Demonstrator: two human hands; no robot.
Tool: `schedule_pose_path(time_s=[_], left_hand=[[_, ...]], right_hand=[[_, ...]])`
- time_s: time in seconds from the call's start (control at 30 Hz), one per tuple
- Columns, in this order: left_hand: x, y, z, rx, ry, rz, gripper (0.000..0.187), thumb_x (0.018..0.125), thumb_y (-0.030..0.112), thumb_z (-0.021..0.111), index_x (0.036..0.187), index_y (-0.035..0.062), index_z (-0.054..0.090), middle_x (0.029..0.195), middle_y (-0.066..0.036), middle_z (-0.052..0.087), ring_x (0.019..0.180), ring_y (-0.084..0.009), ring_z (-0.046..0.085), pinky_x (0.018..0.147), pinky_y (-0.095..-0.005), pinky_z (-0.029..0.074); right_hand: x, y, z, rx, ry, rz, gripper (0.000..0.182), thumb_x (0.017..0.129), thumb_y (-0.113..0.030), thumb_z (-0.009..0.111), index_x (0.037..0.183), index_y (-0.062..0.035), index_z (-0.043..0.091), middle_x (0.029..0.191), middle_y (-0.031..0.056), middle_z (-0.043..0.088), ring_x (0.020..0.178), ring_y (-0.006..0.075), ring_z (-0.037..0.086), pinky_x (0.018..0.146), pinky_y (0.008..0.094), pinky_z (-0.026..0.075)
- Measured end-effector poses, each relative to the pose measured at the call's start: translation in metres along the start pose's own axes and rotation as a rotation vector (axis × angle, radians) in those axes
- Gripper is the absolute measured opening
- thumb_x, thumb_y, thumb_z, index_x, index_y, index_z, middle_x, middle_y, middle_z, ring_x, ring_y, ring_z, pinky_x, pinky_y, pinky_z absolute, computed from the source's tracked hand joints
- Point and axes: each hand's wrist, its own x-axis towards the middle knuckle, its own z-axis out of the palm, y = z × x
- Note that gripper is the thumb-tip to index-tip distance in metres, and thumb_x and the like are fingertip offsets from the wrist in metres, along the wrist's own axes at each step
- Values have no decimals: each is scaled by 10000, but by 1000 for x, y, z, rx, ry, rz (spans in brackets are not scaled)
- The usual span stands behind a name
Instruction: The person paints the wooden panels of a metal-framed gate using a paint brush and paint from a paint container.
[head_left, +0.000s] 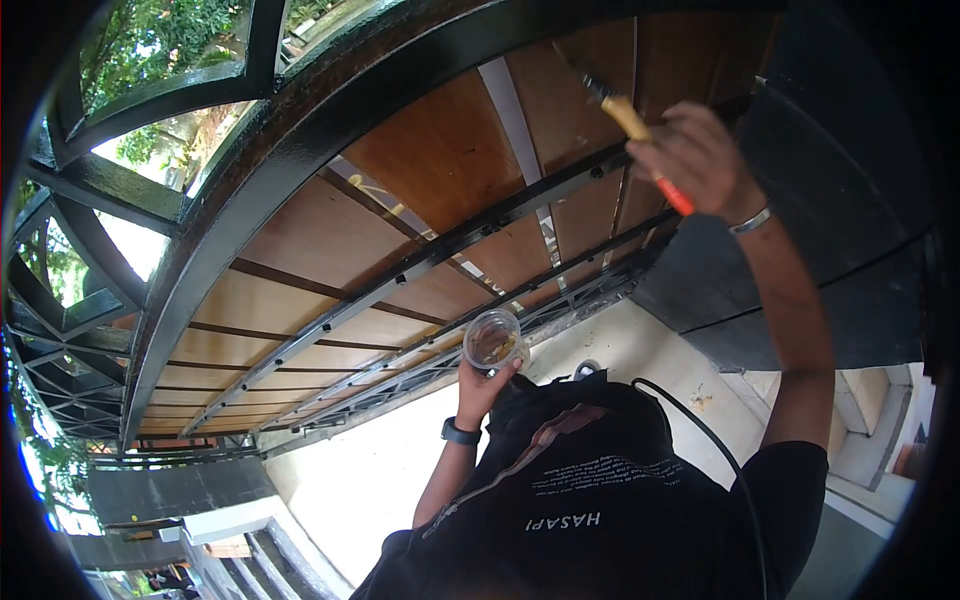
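My right hand (700, 160) is raised at the upper right, its fingers closed round the handle of a paintbrush (625, 117). The handle is yellow with a red end, and the dark bristle end points up and left, overlapping a brown wooden panel (570, 85). Lower down, in the middle, my left hand (487, 385) grips a clear plastic cup (491, 340). Some yellowish-brown matter shows inside the cup. A reddish-brown panel (440, 150) lies between the two hands in this view, darker and glossier than the pale panels (255, 305) to the left.
A black metal frame (215, 225) with a curved edge and crossbars (400, 280) carries the wooden panels. Dark sheeting (800, 230) stands at the right. Below is a pale floor (340, 490). A black cable (700, 430) runs down over my shirt. Trees show beyond the lattice.
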Motion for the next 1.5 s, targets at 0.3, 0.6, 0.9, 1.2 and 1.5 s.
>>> schedule_pose_path(time_s=[0.3, 0.6, 0.9, 1.2, 1.5], left_hand=[[5, 2, 7, 4, -38, -6, 710, 771, 106, 822, 1366, -29, 458, 1261, -146, 600, 1197, -219, 566, 1039, -364, 440], [10, 1, 8, 8, -55, 18, 697, 772, 99, 819, 1359, -26, 464, 1275, -149, 594, 1200, -222, 563, 1052, -373, 430], [2, 0, 9, 11, -45, 8, 706, 777, 96, 816, 1369, -27, 450, 1275, -155, 591, 1202, -229, 564, 1049, -376, 437], [0, -3, 4, 4, -31, 12, 697, 776, 104, 819, 1359, -23, 459, 1264, -151, 599, 1191, -228, 575, 1039, -376, 447], [-6, -2, 4, 1, -38, 4, 713, 774, 104, 823, 1367, -21, 448, 1266, -146, 597, 1204, -229, 566, 1041, -371, 444]], right_hand=[[-40, -44, 33, 391, -221, 150, 331, 757, -167, 799, 1047, -68, 673, 905, 48, 628, 887, 242, 612, 912, 400, 521], [-8, 11, 5, 343, -175, 167, 319, 775, -142, 788, 1050, -50, 654, 884, 63, 626, 834, 251, 597, 810, 385, 512], [9, 26, -24, 26, 10, 19, 419, 728, -135, 821, 1108, -54, 665, 897, 65, 649, 871, 253, 621, 858, 389, 535], [-58, -35, 24, 280, -230, 122, 326, 774, -146, 778, 1075, -88, 669, 887, 38, 627, 895, 225, 603, 932, 383, 510], [-38, -19, 11, 337, -255, 174, 341, 768, -149, 785, 1079, -74, 669, 903, 45, 626, 890, 237, 608, 916, 382, 516]])
